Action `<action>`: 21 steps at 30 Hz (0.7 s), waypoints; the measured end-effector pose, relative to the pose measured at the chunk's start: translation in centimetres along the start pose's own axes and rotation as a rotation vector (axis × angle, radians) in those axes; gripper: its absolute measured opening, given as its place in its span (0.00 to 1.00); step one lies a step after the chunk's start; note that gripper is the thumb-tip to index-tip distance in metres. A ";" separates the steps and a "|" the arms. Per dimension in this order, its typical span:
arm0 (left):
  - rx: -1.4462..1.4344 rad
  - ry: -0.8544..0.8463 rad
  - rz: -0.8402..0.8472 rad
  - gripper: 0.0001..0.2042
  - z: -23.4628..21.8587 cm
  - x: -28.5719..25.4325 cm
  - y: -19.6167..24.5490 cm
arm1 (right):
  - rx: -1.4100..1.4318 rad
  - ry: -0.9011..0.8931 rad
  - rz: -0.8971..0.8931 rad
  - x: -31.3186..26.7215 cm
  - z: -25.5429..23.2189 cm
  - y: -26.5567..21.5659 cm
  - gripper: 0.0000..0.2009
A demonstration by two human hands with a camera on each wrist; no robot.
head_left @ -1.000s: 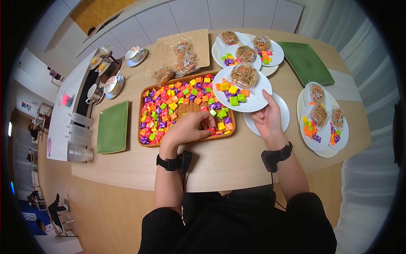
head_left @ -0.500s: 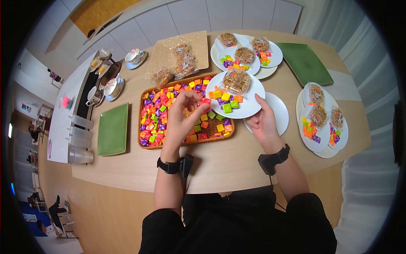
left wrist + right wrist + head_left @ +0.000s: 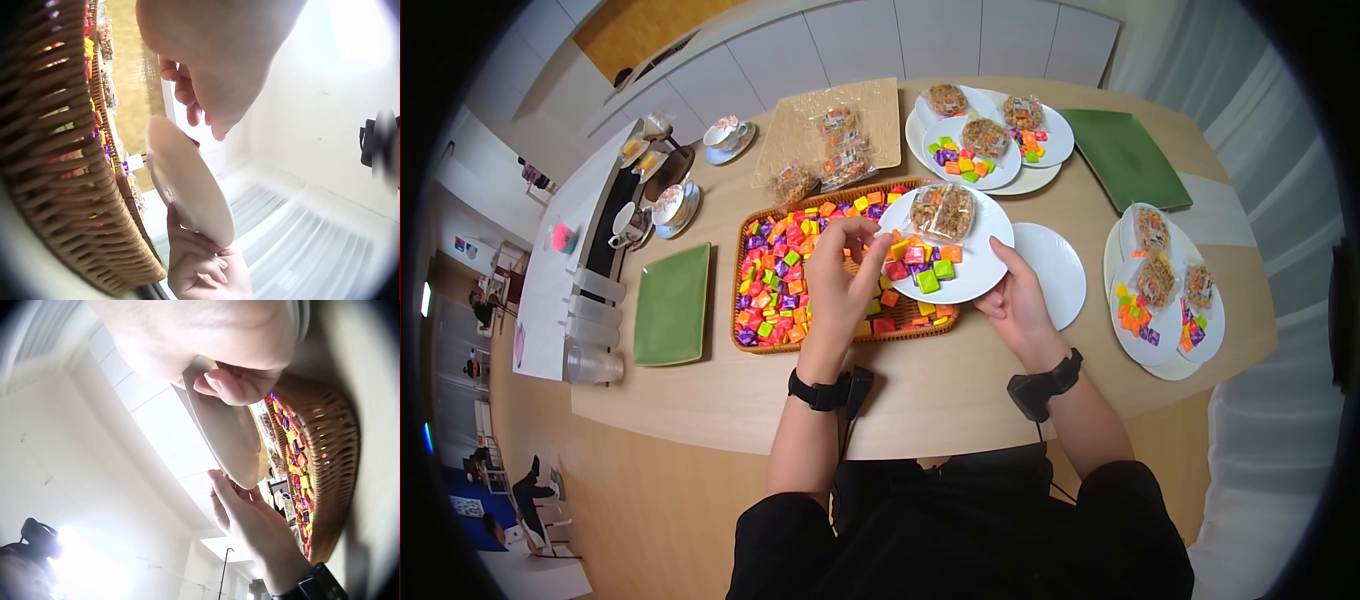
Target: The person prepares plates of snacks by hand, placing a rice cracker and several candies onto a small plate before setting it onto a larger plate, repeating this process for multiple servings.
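My right hand (image 3: 1022, 312) grips a white plate (image 3: 982, 262), thumb on the rim and fingers beneath. On that plate lie a wrapped round snack (image 3: 943, 212) and several wrapped candies, with a red one (image 3: 896, 270) near the left edge. Beside this edge is my left hand (image 3: 836, 285), fingers loosely bent, thumb and fingertips apart, nothing visible between them. Below and left stands the wicker basket (image 3: 776, 349) of colourful candies. The left wrist view shows the plate's underside (image 3: 187, 181) under the left fingers; in the right wrist view the plate (image 3: 222, 437) is tilted.
A bare white plate (image 3: 1052, 272) lies right of the held one. Platters with filled plates stand at the back (image 3: 1030, 182) and right (image 3: 1172, 366). Green trays lie left (image 3: 670, 310) and back right (image 3: 1130, 158). Wrapped snacks (image 3: 792, 184) sit behind the basket; cups (image 3: 670, 205) stand left.
My left hand has risen from the basket with a red candy, which now lies on the plate, and its fingers have parted. The held plate has moved left and slightly down.
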State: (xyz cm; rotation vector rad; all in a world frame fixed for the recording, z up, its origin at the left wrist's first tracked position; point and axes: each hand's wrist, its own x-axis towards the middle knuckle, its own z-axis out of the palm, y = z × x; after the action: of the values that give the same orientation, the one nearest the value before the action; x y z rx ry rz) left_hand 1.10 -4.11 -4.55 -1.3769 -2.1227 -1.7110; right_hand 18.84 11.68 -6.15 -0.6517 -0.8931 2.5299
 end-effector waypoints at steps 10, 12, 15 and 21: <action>-0.195 0.016 -0.237 0.12 0.0 0.0 -1.4 | 0.022 0.014 -0.041 0.0 -0.3 -0.5 0.12; -0.338 -0.065 -0.343 0.15 0.0 -0.1 -0.6 | 0.026 0.010 -0.049 0.2 -0.4 -0.5 0.12; -0.407 -0.091 -0.383 0.19 0.5 -0.1 0.4 | 0.037 0.014 -0.053 0.2 -0.6 -0.5 0.12; -0.509 -0.234 -0.502 0.25 0.3 -0.1 0.9 | 0.057 0.008 -0.035 0.2 -0.6 -0.5 0.11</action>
State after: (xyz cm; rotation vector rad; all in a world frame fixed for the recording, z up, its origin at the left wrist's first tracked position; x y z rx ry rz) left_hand 1.90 -3.92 -4.10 -1.2582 -2.4204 -2.5371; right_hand 19.06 12.41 -6.32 -0.6229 -0.8190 2.5097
